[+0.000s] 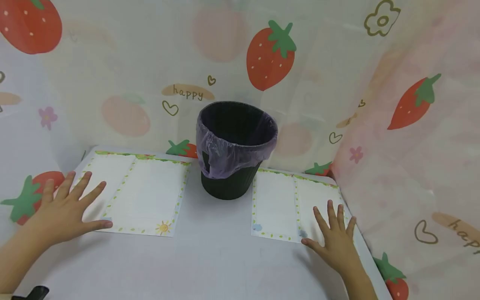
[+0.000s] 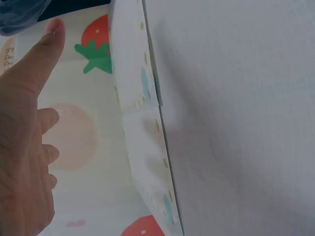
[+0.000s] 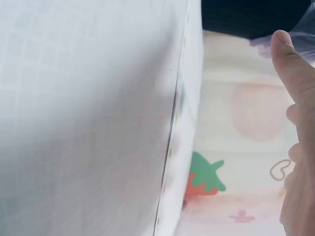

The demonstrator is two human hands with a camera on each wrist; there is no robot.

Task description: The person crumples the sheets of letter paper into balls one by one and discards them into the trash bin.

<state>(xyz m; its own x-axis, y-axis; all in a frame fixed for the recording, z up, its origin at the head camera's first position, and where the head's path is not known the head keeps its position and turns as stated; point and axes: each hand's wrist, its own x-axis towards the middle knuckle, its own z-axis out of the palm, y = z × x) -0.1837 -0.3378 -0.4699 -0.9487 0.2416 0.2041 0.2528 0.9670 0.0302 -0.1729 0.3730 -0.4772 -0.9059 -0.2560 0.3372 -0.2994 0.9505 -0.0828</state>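
My left hand (image 1: 67, 212) is spread over the left edge of the white sheets with leafy borders (image 1: 150, 196) on the left, fingers straight and holding nothing. On the other side, my right hand (image 1: 335, 239) hovers with spread fingers above the near right corner of the right-hand bordered sheets (image 1: 275, 204), also holding nothing. Between the two sets of sheets stands a black bin (image 1: 228, 187), upright, with a purple plastic bag (image 1: 240, 160) folded over its rim. In the left wrist view the left thumb (image 2: 51, 39) is extended; the right thumb (image 3: 285, 49) likewise in the right wrist view.
A white table surface (image 1: 210, 266) lies under everything. Cloth printed with strawberries (image 1: 150, 54) hangs behind and along both sides of the table. A small black object (image 1: 37, 292) shows at the bottom left edge, by the left forearm.
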